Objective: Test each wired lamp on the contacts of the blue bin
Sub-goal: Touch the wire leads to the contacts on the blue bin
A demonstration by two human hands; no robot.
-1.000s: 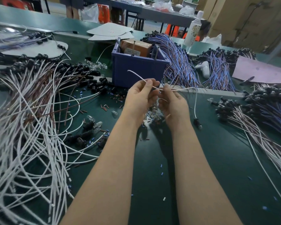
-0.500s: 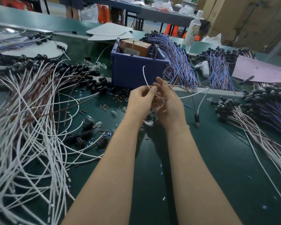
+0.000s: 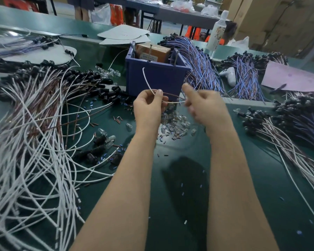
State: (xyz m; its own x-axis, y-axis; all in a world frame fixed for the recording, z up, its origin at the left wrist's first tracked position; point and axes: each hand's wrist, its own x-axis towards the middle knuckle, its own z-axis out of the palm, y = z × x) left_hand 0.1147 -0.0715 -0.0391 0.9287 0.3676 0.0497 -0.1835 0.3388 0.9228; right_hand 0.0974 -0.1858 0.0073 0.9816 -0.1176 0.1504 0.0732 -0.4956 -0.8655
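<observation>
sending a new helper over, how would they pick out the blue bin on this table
On the long green table, look to the middle, between the heap of white wires on the left and the purple wires on the right. The blue bin stands there: the only solid box among loose wires, with a brown carton inside.

The left forearm and right forearm are bare all along. The left hand and right hand are bare too, the left thumbnail short and plain.
</observation>
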